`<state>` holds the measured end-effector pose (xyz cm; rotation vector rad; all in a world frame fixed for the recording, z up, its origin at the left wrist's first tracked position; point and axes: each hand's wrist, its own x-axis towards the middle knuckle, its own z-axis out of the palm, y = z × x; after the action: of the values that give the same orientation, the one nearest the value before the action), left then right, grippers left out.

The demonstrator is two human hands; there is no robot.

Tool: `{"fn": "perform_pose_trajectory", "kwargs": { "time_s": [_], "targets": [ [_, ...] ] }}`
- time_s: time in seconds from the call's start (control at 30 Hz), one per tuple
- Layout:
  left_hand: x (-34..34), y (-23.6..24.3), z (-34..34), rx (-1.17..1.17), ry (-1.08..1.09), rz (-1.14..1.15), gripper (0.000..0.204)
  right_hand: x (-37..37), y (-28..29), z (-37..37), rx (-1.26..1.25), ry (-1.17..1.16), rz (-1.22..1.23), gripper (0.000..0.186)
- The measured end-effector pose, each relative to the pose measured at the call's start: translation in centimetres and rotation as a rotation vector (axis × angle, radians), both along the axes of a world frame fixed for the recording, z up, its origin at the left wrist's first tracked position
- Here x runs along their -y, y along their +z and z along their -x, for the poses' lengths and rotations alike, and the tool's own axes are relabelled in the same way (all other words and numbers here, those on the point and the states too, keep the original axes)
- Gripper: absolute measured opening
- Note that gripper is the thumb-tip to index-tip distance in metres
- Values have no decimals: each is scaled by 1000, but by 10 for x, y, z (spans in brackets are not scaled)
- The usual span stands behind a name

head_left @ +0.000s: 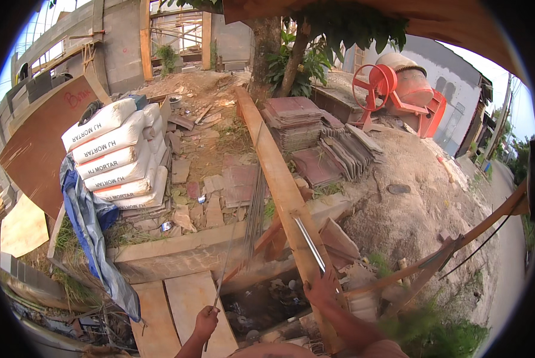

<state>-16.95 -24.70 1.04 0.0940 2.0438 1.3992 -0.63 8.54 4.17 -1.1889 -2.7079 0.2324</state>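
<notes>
Head view: a thin steel rod (pixel 223 271) is gripped in the closed left hand (pixel 206 323), while the right hand (pixel 322 288) is pressed, fingers spread, on a long wooden plank (pixel 271 161) beside a metal bar (pixel 310 243); stacked mortar bags (pixel 119 156) are seen left

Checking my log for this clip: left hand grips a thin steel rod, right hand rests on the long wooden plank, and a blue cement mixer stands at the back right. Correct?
One detail is off: the cement mixer is red-orange, not blue, as the head view shows. The rest holds: the left hand grips a thin steel rod, and the right hand rests on the long wooden plank.
</notes>
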Motion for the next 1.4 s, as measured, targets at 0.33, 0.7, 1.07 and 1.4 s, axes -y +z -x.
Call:
{"fn": "perform_pose_trajectory", "kwargs": {
  "time_s": [0.33, 0.7, 1.07, 1.4],
  "targets": [
    [-11, 40, 3, 454, -31, -375, 21, -15, 20, 8, -103, -103, 102, 53],
    [-89, 81, -38, 504, -14, -448, 21, -57, 34, -25, -163, -108, 435, 36],
    [-166, 71, -253, 486, -282, -562, 25, 141, 59, -307, -658, -112, 939, 24],
    [-130, 45, -394, 564, -620, -296, 33, 220, 38, -441, -879, -543, 955, 17]
  ]
}}
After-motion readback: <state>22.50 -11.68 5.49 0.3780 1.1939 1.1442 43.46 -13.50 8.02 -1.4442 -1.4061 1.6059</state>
